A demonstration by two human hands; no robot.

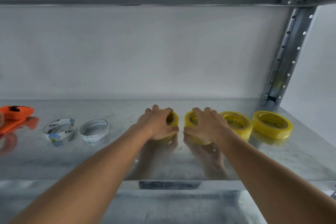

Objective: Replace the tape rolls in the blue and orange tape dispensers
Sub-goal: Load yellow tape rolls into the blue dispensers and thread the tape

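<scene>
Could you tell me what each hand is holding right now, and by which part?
Each grips a yellow tape roll on the shelf: left hand over one roll, right hand over another, fingers across the top, thumbs on the near side.

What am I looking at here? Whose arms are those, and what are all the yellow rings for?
There is one picture, taken by a camera worn on a person's head, so you see their own two arms reaching forward. No robot here, just bare hands.

They reach onto a shiny metal shelf. The left hand grips one yellow tape roll, and the right hand grips another yellow roll, fingers curled round each. Both rolls look to be still on the shelf.

To the right lie two more yellow rolls, one right by the hand and one farther out. To the left lie two nearly empty white rings, probably used-up tape cores. At the far left edge is an orange tape dispenser. No blue one shows.
</scene>
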